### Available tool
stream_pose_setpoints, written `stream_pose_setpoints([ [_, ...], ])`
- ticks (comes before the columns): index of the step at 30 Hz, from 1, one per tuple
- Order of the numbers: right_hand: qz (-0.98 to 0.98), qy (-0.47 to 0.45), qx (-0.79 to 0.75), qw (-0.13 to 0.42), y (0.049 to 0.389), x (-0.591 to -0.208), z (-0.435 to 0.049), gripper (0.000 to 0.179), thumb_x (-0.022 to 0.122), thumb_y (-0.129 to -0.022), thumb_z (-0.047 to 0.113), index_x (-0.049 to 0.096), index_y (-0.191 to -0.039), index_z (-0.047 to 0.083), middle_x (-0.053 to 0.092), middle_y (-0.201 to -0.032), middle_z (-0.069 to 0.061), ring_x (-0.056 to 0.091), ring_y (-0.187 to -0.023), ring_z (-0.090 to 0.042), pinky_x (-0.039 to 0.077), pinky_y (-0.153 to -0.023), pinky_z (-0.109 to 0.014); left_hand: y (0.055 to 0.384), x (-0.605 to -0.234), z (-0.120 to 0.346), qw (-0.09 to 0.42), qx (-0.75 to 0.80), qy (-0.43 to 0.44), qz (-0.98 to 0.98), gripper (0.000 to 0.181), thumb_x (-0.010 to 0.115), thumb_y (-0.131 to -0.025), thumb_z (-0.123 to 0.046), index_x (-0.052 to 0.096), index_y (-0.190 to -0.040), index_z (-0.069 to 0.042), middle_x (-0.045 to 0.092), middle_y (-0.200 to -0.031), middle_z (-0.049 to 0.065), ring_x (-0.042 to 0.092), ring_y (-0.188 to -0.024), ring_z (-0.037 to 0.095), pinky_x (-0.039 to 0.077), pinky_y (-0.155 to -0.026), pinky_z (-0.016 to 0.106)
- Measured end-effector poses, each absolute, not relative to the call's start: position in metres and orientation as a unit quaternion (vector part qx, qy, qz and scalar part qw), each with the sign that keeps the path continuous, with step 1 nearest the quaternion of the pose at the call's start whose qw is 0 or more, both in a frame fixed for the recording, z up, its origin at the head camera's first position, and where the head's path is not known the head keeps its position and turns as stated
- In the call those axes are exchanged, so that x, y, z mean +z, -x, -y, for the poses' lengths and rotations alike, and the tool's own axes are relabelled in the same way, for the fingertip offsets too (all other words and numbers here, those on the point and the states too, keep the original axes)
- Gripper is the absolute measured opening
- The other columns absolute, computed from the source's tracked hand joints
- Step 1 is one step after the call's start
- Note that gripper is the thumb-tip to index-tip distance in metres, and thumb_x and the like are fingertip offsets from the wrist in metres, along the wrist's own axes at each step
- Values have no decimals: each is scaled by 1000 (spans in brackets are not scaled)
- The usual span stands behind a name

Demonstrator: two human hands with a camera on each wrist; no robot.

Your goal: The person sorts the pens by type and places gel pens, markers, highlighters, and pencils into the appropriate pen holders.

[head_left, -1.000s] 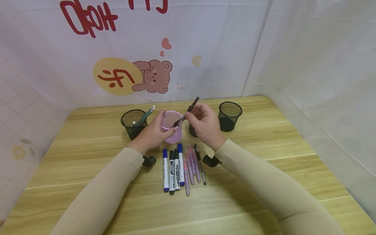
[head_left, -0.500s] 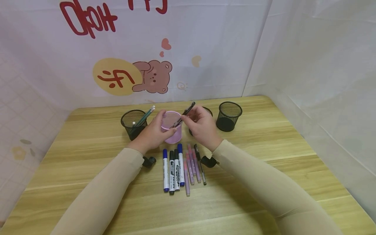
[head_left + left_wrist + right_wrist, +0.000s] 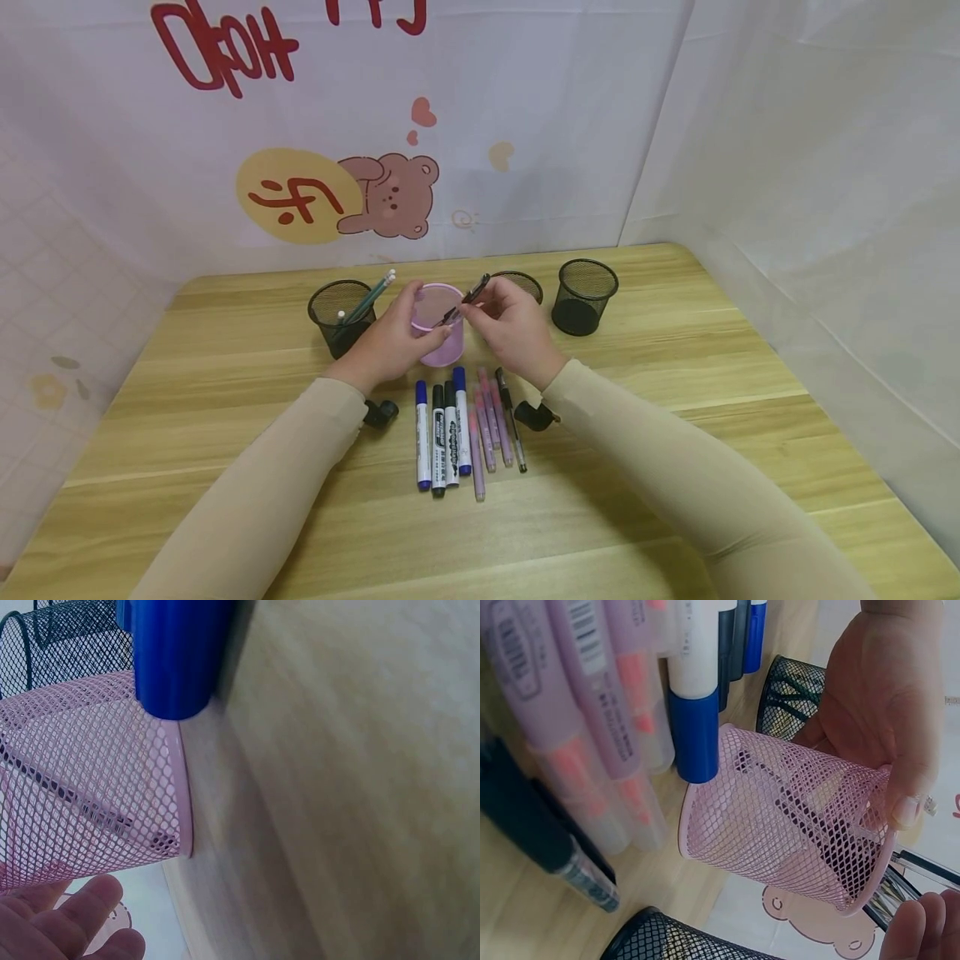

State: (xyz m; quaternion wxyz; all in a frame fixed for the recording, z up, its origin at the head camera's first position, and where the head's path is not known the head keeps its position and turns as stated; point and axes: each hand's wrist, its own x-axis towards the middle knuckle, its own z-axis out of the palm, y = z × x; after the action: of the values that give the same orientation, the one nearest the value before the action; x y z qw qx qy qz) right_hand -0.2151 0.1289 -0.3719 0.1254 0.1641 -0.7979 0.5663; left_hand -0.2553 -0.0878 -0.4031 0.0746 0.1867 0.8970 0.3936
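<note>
My left hand [image 3: 390, 337] holds the pink mesh pen cup [image 3: 442, 346], thumb at the rim, and keeps it upright on the table. A black gel pen [image 3: 476, 289] slants over that cup, pinched by my right hand [image 3: 516, 325], its lower end inside the rim. Through the mesh in the right wrist view a dark pen [image 3: 802, 814] shows inside the pink cup; whether it is the pinched one or a second cannot be told. Left-hand fingers [image 3: 82, 919] appear beside the cup in the left wrist view.
In front lie blue- and black-capped markers [image 3: 450, 437], pink-purple highlighters [image 3: 491, 425] and another black gel pen [image 3: 512, 421]. A black mesh cup [image 3: 333, 312] with green pencils [image 3: 371, 296] stands left. Two more black cups stand right, one partly behind my right hand, one farther out [image 3: 585, 300].
My right hand has moved down and left with the gel pen, which sits lower over the pink cup. The left hand and the cup have stayed in place.
</note>
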Motion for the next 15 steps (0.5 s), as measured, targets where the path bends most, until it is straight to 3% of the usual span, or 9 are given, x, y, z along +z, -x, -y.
stream_pose_setpoints([
  [8,812,-159,549,117,213,-371,-131,17,75,-96,5,70,-112,0,76,-100,-14,68,-83,-17,53,-72,-22,254,-402,87,73,391,-186,-898,99,66,-96,-61,14,-167,-16,33,-168,17,53,-140,41,44,-116,62],
  [15,822,-159,534,117,211,-370,-132,18,74,-97,7,72,-114,2,77,-108,-13,71,-93,-21,56,-83,-25,255,-403,87,74,396,-185,-896,97,68,-98,-57,14,-167,-15,34,-167,17,52,-142,40,43,-117,62],
])
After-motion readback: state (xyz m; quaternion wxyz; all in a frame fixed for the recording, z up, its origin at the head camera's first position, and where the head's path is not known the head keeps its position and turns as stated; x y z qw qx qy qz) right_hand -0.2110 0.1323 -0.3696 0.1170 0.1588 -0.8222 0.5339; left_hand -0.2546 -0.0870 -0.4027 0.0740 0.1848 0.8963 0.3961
